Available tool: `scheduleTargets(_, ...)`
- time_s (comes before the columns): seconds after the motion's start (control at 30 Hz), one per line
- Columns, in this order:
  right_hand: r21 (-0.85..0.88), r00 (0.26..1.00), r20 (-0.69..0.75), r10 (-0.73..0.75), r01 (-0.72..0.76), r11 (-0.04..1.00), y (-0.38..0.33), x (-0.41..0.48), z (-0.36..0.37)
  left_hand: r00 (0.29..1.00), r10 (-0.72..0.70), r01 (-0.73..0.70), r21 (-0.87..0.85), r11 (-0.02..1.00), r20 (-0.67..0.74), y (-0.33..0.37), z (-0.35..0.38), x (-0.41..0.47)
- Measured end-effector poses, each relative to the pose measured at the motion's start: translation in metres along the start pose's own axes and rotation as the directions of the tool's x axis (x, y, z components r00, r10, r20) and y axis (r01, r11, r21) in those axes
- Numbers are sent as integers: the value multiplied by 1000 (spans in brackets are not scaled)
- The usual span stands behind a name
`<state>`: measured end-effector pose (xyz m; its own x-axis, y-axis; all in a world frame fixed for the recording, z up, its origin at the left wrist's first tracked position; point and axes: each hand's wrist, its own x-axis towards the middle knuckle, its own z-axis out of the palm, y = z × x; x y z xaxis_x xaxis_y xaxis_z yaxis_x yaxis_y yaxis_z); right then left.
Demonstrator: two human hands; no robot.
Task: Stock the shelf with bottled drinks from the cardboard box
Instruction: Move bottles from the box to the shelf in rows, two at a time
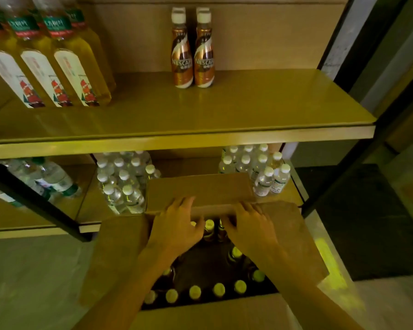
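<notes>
Dim shop aisle, wooden shelf (200,136) on dark metal frame, grey floor. Coffee bottles (192,48) stand at back edge of upper board, oil bottles (57,67) at its left end, water bottles (122,184) on board below. Cardboard box (119,253) sits open at shelf foot, capped bottles (218,289) inside. Left hand (177,227) and right hand (248,228) apart, reaching into box's far end; grip hidden, can't tell. Step looks like picking; next probably lift straight up, clear far flap (200,189).

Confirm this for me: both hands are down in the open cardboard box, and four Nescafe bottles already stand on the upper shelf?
Not four. The head view shows two Nescafe bottles in front on the upper shelf, with at most one more cap behind. The left hand and right hand are in the cardboard box.
</notes>
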<state>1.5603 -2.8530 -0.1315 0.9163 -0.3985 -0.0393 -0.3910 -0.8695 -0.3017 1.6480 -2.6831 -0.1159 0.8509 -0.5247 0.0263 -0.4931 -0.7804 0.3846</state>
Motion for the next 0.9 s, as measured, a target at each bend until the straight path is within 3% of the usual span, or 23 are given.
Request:
scheduleTargets(0.3, 37, 954, 260, 148, -163, 986, 42, -19, 88, 929, -115, 98, 65, 993, 353, -35, 111, -23)
scheduleTargets(0.4, 98, 930, 301, 211, -251, 963, 51, -22, 104, 860, -248, 311, -74, 947, 445, -46, 130, -27)
scheduleTargets(0.47, 156, 902, 343, 263, -331, 931, 55, -20, 112, 773, -381, 560, -265, 785, 506, -53, 137, -30)
scheduleTargets(0.53, 225, 864, 390, 318, -424, 877, 57, -18, 116, 682, -478, 708, -334, 622, 554, -57, 141, -32)
scheduleTargets(0.67, 389, 776, 465, 427, -612, 689, 51, -13, 131, 503, -643, 861, -396, 317, 578, -65, 154, -27)
scheduleTargets(0.73, 459, 683, 525, 508, -729, 507, 47, -10, 141, 396, -703, 895, -418, 152, 591, -66, 159, -20)
scheduleTargets(0.8, 509, 616, 569, 545, -784, 355, 47, -11, 157, 350, -741, 904, -415, 106, 573, -68, 167, -13)
scheduleTargets(0.9, 560, 591, 540, 599, -784, 269, 46, -13, 177, 330, -777, 890, -451, 66, 536, -72, 178, -5)
